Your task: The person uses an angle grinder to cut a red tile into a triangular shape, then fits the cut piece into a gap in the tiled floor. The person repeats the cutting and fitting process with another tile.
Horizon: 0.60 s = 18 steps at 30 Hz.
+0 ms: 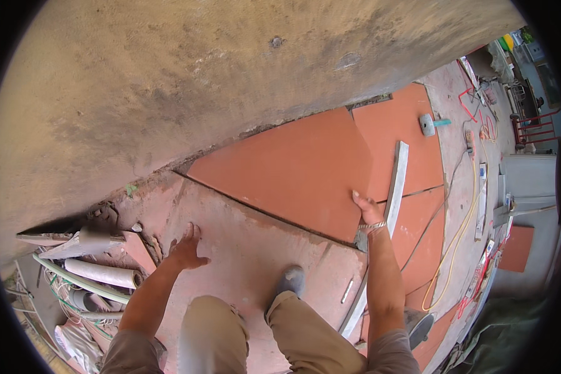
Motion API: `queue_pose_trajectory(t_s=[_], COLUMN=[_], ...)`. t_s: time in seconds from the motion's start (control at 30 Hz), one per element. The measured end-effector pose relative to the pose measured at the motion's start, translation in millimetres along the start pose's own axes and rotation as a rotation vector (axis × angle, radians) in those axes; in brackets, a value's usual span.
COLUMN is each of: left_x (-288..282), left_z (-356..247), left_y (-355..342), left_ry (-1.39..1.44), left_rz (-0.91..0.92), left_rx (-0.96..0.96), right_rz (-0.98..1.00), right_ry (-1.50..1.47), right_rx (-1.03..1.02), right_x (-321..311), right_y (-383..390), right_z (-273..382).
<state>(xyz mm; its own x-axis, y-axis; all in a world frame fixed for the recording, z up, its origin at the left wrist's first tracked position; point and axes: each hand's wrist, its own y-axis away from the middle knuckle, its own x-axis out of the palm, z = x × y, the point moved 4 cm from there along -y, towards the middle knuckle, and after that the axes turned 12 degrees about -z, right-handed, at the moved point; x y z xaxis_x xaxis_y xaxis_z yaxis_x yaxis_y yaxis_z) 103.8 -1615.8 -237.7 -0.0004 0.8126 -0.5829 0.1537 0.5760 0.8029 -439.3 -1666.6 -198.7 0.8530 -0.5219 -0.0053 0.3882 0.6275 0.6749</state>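
A large terracotta tile lies between the stained wall and the pinkish floor slab, a dark gap along its near edge. At its right edge, my right hand is closed, thumb toward the tile's face; the other fingers are mostly hidden. There is a beaded bracelet on that wrist. Over the pinkish slab to the left, my left hand holds nothing, its fingers apart; I cannot tell whether it touches the slab. Just right of my right hand, a long grey metal bar crosses the neighbouring tiles and passes behind my forearm.
A mallet with a teal handle rests on the far tile. Yellow hose and dark cable run along the right. Pipes and broken slabs are heaped at left. A thin white stick lies near my shoe. A red hand truck stands far right.
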Motion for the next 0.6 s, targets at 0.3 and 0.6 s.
queue_pose_trajectory(t_s=[0.3, 0.6], left_x=[-24, -43], left_z=[-39, -216], left_y=[27, 337], left_ry=[0.634, 2.57], left_rz=[-0.257, 0.4], left_rx=[-0.189, -0.274], right_rz=[0.029, 0.017], right_ry=[-0.002, 0.065], right_rx=[0.018, 0.033], right_x=[48, 37], right_y=[123, 447], right_z=[65, 88])
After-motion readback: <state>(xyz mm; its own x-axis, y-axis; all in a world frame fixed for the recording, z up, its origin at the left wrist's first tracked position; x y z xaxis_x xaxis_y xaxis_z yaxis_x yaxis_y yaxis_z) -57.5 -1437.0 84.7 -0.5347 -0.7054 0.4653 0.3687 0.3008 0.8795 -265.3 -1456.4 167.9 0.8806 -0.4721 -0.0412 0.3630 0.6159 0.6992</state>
